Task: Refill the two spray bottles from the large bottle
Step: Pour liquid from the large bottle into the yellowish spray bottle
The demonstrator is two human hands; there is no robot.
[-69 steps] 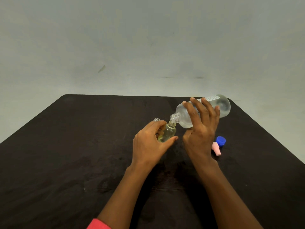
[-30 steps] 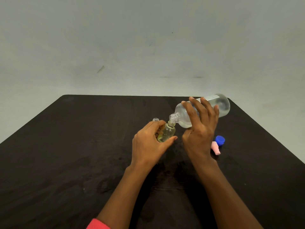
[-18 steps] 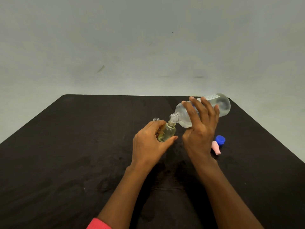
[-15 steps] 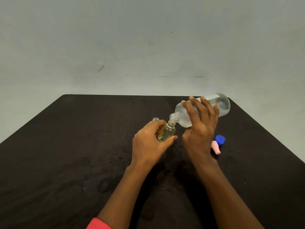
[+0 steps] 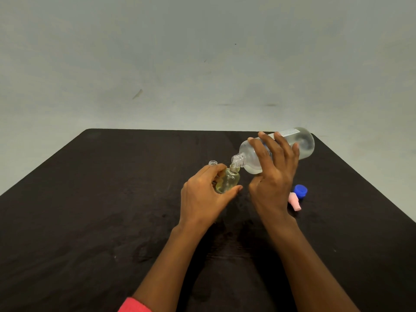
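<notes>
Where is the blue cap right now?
In the head view the blue cap lies on the dark table, just right of the right hand, beside a pink piece.

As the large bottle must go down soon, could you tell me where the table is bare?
Bare: the table's left half, up to the left hand, and the near-right corner past the pink cap. Crowded: centre-right, around the right hand, spray bottle, large bottle and blue cap.
</notes>
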